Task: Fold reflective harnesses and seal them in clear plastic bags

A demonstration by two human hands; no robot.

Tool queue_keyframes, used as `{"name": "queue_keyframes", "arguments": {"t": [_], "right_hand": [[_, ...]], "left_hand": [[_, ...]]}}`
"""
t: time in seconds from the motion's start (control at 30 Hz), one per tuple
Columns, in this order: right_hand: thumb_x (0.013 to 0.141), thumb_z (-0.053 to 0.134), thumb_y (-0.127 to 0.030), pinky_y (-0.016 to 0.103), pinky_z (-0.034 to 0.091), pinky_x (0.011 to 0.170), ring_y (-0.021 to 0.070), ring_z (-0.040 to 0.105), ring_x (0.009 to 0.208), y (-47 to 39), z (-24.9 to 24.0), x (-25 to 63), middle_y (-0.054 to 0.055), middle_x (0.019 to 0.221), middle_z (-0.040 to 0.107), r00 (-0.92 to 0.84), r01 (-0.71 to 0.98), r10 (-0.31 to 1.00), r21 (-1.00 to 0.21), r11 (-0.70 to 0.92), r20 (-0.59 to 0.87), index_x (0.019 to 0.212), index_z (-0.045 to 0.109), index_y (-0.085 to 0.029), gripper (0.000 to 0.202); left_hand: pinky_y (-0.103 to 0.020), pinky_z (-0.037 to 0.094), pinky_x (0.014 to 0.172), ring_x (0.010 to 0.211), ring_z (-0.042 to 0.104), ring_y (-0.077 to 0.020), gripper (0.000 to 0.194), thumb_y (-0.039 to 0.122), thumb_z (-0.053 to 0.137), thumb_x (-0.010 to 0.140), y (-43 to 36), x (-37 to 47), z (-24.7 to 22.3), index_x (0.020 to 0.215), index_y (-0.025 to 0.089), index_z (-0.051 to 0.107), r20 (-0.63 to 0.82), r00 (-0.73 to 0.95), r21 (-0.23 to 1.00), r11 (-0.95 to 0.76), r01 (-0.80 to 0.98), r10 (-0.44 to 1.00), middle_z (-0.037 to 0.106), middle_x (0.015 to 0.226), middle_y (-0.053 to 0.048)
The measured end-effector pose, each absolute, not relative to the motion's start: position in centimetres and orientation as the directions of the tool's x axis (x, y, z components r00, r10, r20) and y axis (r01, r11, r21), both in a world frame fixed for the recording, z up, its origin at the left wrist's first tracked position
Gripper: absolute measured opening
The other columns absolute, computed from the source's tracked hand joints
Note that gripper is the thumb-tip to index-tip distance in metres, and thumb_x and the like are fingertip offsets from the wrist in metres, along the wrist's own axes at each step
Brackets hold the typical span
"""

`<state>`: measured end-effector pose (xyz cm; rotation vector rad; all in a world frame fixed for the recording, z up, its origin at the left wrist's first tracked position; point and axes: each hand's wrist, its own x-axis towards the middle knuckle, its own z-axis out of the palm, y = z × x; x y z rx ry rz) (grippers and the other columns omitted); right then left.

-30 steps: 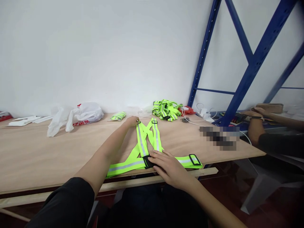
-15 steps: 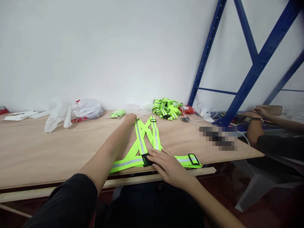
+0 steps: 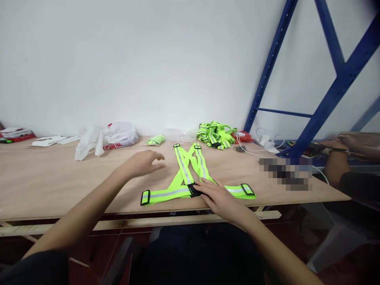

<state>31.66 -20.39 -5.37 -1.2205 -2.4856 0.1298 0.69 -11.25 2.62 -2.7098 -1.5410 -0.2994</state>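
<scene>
- Neon yellow-green webbing with a silver stripe makes up the reflective harness, which lies flat on the table, close to its front edge.
- Two long straps run from the crosswise waist band toward the wall, each ending in a black slider; the band has a left slider and a right slider at its ends.
- Right hand: palm down over the band, fingers outstretched and slightly spread, resting at the black buckle and partly covering it. No pinch shows.
- Left hand: apart from the harness, on its left, seemingly above the tabletop. Thumb and fingers stand apart, half curled, with nothing between them.
- The step in hand looks like spreading and straightening the harness; I judge it nearly finished, since band and straps lie with little visible twist.
- The next move would seem to call for the right hand steadying the buckle while the left takes flat webbing near a slider, without twisting the stripe.
- Near the wall sit a heap of similar webbing and a small wrapped bundle, both apart from the harness.
</scene>
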Motion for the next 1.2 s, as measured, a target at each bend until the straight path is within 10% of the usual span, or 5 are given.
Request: {"name": "queue_keyframes", "arguments": {"t": [0.23, 0.63, 0.87, 1.2], "right_hand": [[0.086, 0.061, -0.018, 0.036, 0.051, 0.091, 0.0263, 0.067, 0.102, -19.5, -2.4, 29.4, 0.008, 0.109, 0.075, -0.542, 0.796, 0.805, -0.161, 0.584, 0.240, 0.103, 0.077, -0.023, 0.025], [0.091, 0.051, -0.011, 0.041, 0.051, 0.095, 0.0273, 0.061, 0.113, -22.2, -5.7, 27.9, 0.010, 0.122, 0.068, -0.333, 0.880, 0.849, -0.188, 0.436, 0.411, 0.107, 0.074, -0.020, 0.029], [0.096, 0.047, -0.019, 0.049, 0.051, 0.096, 0.0305, 0.061, 0.116, -23.0, -7.6, 27.4, 0.014, 0.126, 0.067, -0.310, 0.886, 0.823, -0.171, 0.432, 0.476, 0.123, 0.068, -0.020, 0.034], [0.095, 0.047, -0.020, 0.055, 0.049, 0.100, 0.0353, 0.059, 0.121, -23.9, -9.1, 27.9, 0.016, 0.120, 0.070, -0.316, 0.851, 0.774, -0.196, 0.487, 0.548, 0.121, 0.069, -0.016, 0.034]], "left_hand": [[-0.039, 0.050, 0.096, 0.109, 0.066, -0.0299, 0.041, 0.048, 0.071, 0.077, -20.0, -4.4, -1.7, 0.116, 0.037, 0.072, 0.118, 0.469, 0.547, -0.452, 0.704, 0.875, 0.072, 0.118, -0.003], [-0.030, 0.054, 0.071, 0.078, 0.064, -0.0200, 0.028, 0.041, 0.071, 0.080, -20.4, -2.8, -3.1, 0.106, 0.030, 0.073, 0.500, 0.286, 0.616, -0.568, 0.547, 0.817, 0.073, 0.095, -0.003], [-0.029, 0.057, 0.070, 0.078, 0.065, -0.0155, 0.033, 0.040, 0.074, 0.077, -17.0, 6.6, -0.4, 0.099, 0.017, 0.065, 0.589, 0.065, 0.806, -0.591, 0.022, 0.806, 0.070, 0.104, -0.008], [-0.024, 0.049, 0.063, 0.068, 0.063, -0.0144, 0.019, 0.030, 0.072, 0.077, -16.7, 18.8, -4.2, 0.091, 0.018, 0.066, 0.415, 0.446, 0.851, -0.512, 0.118, 0.793, 0.065, 0.071, 0.001]]}}
